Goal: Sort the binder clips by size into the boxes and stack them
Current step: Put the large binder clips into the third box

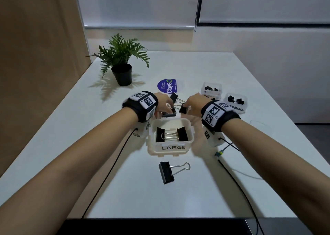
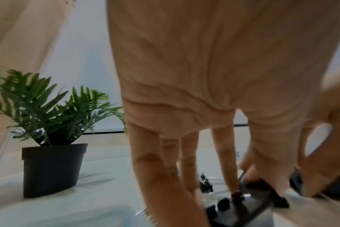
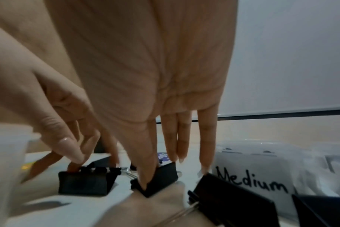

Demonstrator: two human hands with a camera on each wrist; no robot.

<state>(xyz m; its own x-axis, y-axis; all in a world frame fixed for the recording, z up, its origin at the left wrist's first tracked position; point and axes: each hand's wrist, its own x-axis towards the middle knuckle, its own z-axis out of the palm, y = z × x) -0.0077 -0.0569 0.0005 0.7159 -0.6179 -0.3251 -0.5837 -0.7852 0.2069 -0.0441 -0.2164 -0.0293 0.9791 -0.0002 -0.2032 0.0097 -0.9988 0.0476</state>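
Observation:
The clear box labelled LARGE (image 1: pixel 154 127) stands in front of me with two big black binder clips (image 1: pixel 182 134) in it. Just behind it lie several loose black clips. My left hand (image 1: pixel 167 108) reaches down and pinches the top of one clip (image 1: pixel 168 114) (image 3: pixel 85 182) with thumb and fingers. My right hand (image 1: pixel 185 107) pinches a second clip (image 1: pixel 183 109) (image 3: pixel 161 178) between index finger (image 3: pixel 145 176) and thumb. A third clip (image 1: pixel 174 97) lies between the hands, farther back. Another big clip (image 1: pixel 167 172) lies alone in front of the box.
Two clear boxes with clips stand at the back right; one (image 1: pixel 211 90) is farther, the other (image 1: pixel 235 101) bears the label Medium (image 3: pixel 252 179). A potted plant (image 1: pixel 122 74) stands at the back left. A blue sticker (image 1: pixel 167 86) lies behind the hands. Cables trail from both wrists.

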